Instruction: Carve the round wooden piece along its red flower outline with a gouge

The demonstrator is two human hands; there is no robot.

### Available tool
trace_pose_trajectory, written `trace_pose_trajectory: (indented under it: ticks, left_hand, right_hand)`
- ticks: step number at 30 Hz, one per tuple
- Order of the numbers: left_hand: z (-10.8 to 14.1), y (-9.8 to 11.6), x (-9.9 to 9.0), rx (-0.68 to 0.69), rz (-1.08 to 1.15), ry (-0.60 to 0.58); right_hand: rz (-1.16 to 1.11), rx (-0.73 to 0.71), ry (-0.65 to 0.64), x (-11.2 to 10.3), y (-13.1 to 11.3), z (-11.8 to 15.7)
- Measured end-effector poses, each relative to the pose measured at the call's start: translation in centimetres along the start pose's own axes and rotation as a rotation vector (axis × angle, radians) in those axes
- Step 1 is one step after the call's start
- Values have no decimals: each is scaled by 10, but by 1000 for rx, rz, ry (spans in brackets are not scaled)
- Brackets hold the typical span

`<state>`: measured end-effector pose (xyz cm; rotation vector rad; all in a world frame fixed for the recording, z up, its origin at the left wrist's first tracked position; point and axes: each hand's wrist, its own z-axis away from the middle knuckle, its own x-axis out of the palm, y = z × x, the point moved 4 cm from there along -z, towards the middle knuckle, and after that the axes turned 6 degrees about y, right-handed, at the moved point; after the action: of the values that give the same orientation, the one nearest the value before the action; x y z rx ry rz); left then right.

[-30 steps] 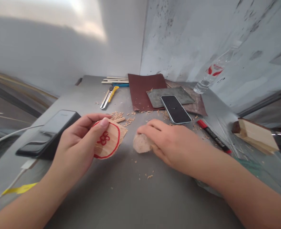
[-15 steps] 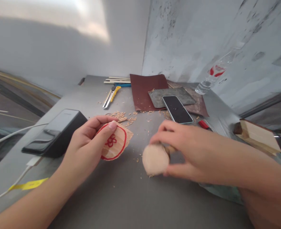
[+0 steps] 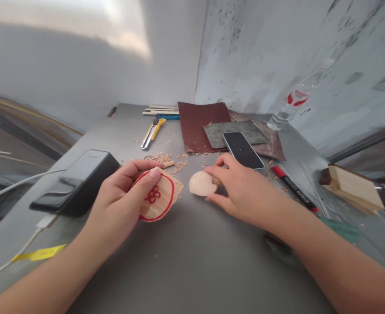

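Observation:
My left hand (image 3: 127, 192) pinches a piece of cardboard (image 3: 162, 200) between thumb and fingers. A red ring with a small red flower inside is drawn on its face, and its right edge is ragged. My right hand (image 3: 233, 181) is closed at the right edge of a pale, round wooden disc (image 3: 202, 183), low over the table. Part of the disc's edge is hidden behind the fingers. Just beyond my left fingertips lie wood shavings (image 3: 162, 158). A smartphone (image 3: 243, 150) lies past my right hand, and a red and black marker (image 3: 295, 188) is beside the wrist.
A yellow utility knife (image 3: 153, 133), wooden sticks (image 3: 161, 110) and sandpaper sheets (image 3: 202, 124) lie at the back. A black device (image 3: 77, 181) with a white cable stands left. At right are a plastic bottle (image 3: 287, 107) and a wooden block (image 3: 356, 187).
My right hand has moved away from me, up and slightly left in view, with the wooden disc. The marker is now uncovered. My left hand and the cardboard have barely shifted.

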<state>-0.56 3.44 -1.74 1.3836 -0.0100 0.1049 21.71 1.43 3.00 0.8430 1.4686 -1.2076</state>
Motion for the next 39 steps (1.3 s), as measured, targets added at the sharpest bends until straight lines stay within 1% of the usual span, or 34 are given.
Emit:
trace_pose_trajectory:
  ticks: [2, 5, 7, 8, 10, 13, 15, 17, 20, 25, 29, 31, 34, 36, 39]
  left_hand:
    - [-1, 1, 0, -1, 39, 15]
    - [-1, 0, -1, 18, 61, 20]
    - [-1, 0, -2, 30, 42, 16]
    - [-1, -1, -2, 33, 29, 11]
    - [0, 0, -2, 46, -9, -9]
    - [2, 3, 1, 82, -120, -51]
    - [6, 5, 5, 100, -202, -73]
    - [9, 5, 9, 104, -252, -85]
    - [12, 2, 13, 101, -265, -106]
    - [6, -3, 12, 110, -274, -163]
    - [2, -1, 12, 122, -315, -203]
    - [2, 0, 12, 161, -356, -235]
    - [4, 1, 10, 227, -424, -277]
    - [5, 1, 8, 309, -508, -319]
    - [8, -1, 5, 448, -687, -424]
  right_hand:
    - [-110, -64, -89, 0, -10, 7]
    - [-298, -199, -300, 10, -37, 22]
    - [-316, -238, -346, 18, -49, 26]
    - [-306, -232, -337, 22, -51, 25]
    - [-263, -157, -269, 27, -46, 18]
    - [-197, -4, -144, 26, -26, 5]
    - [-165, 37, -103, 22, -15, 1]
    - [-142, 35, -108, 18, -9, 1]
    - [-131, 12, -146, 13, -7, 5]
    - [-182, 5, -201, 10, -5, 8]
    - [-238, -85, -263, 11, -7, 9]
    - [-237, -108, -265, 10, -7, 9]
    - [-224, -94, -250, 8, -6, 9]
    - [-227, -98, -263, 8, -5, 9]
    - [-234, -133, -274, 9, -5, 9]
